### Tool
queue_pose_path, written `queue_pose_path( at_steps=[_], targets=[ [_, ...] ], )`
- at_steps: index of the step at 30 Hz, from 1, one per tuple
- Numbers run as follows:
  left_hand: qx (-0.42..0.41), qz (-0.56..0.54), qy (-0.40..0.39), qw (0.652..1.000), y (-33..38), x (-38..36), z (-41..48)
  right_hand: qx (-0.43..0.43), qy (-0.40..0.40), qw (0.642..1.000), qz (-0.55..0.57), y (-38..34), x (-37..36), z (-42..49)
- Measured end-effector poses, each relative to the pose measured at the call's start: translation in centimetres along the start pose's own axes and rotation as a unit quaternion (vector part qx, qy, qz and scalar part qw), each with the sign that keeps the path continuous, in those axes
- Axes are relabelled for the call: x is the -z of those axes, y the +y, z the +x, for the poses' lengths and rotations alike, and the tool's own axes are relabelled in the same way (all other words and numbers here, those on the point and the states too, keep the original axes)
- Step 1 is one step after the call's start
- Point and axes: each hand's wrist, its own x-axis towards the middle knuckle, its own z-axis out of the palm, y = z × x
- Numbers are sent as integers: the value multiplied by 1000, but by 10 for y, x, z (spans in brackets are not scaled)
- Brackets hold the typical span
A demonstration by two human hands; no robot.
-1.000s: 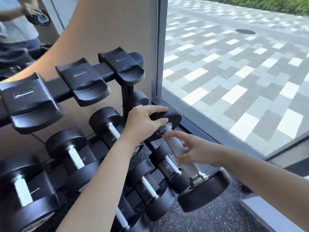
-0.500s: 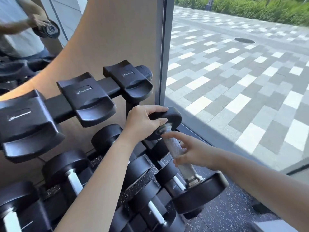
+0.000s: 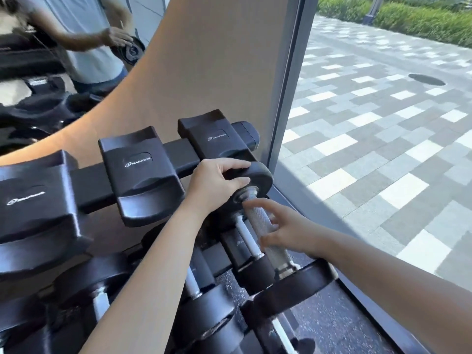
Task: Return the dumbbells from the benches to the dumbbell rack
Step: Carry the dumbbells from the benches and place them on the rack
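Note:
A black dumbbell (image 3: 291, 290) with a knurled steel handle (image 3: 258, 218) hangs tilted at the right end of the dumbbell rack (image 3: 176, 152). Its far head sits just under the rack's rightmost top saddle (image 3: 212, 136). My left hand (image 3: 217, 182) grips that far head from above, fingers curled over its rim. My right hand (image 3: 283, 226) holds the handle from the right, fingers round the bar. The near head hangs lower, toward me.
Two more bare saddles (image 3: 143, 169) line the top rail to the left. Several black dumbbells (image 3: 204, 320) fill the lower tiers below my arms. A window frame (image 3: 288, 98) stands close on the right. A mirror (image 3: 51, 72) at upper left reflects a person.
Both hands have lifted the dumbbell up toward the rack's top rail. The far head now sits just below the rightmost saddle. My grips are the same.

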Motion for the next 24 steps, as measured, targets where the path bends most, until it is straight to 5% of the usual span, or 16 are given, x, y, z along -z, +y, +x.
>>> queue_pose_path(
  at_steps=[24],
  targets=[
    [4, 25, 107, 994, -31, 23, 178, 56, 19, 998, -8, -27, 82, 185]
  ],
)
